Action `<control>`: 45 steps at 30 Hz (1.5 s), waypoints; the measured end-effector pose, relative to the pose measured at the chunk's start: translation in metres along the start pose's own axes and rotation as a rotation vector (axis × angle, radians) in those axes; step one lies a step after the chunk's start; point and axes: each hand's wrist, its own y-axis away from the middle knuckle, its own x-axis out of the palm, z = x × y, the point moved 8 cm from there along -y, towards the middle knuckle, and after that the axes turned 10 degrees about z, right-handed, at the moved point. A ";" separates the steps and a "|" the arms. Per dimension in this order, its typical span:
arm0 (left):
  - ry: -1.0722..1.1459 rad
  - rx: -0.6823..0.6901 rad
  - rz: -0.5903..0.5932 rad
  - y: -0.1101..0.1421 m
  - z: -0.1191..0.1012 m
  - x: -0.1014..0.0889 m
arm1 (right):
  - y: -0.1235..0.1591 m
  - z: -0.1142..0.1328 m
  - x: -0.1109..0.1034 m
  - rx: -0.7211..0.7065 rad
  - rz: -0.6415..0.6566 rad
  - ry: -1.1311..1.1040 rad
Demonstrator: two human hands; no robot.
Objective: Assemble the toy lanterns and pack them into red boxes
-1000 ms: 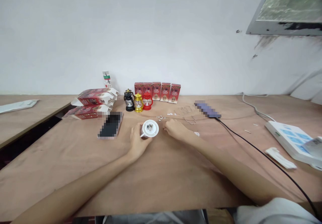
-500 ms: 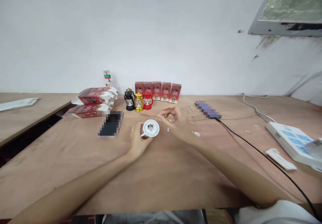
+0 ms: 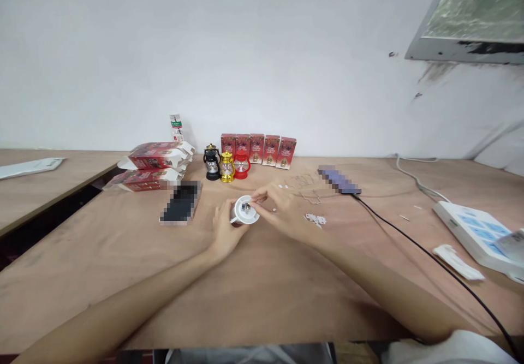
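Note:
My left hand [image 3: 225, 230] is wrapped around a small white lantern [image 3: 240, 218], whose round underside faces up. Metal contacts show in the open middle of that base. At the base's right rim are the pinched thumb and forefinger of my right hand [image 3: 282, 211]; the button cell in them is mostly hidden by the fingertips. Another small round cell [image 3: 274, 209] lies on the table beside the right hand. Small white plastic pieces [image 3: 315, 220] lie to the right of that wrist.
Black [image 3: 212, 166], gold [image 3: 227, 167] and red lanterns [image 3: 242, 166] stand before several red boxes [image 3: 257, 148]. Opened cartons [image 3: 153, 156] and a phone [image 3: 181, 203] lie left. Bent wires [image 3: 311, 196], a cabled purple phone [image 3: 339, 180] and a white power strip [image 3: 475, 230] are right.
My right hand picked a button cell from the small discs on the table, lifted it and brought it left to the lantern's base. My left hand kept its hold.

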 end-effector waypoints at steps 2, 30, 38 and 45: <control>0.002 -0.006 0.004 0.000 0.000 0.000 | -0.001 -0.001 0.000 0.014 0.001 -0.016; -0.012 -0.015 0.059 0.000 0.001 0.003 | 0.012 -0.054 0.045 0.645 0.102 -0.988; 0.035 -0.008 0.044 -0.001 0.002 0.001 | 0.009 -0.065 0.034 0.570 0.040 -0.831; 0.082 -0.063 0.004 0.000 0.007 0.000 | 0.026 -0.143 -0.033 0.661 -0.035 0.251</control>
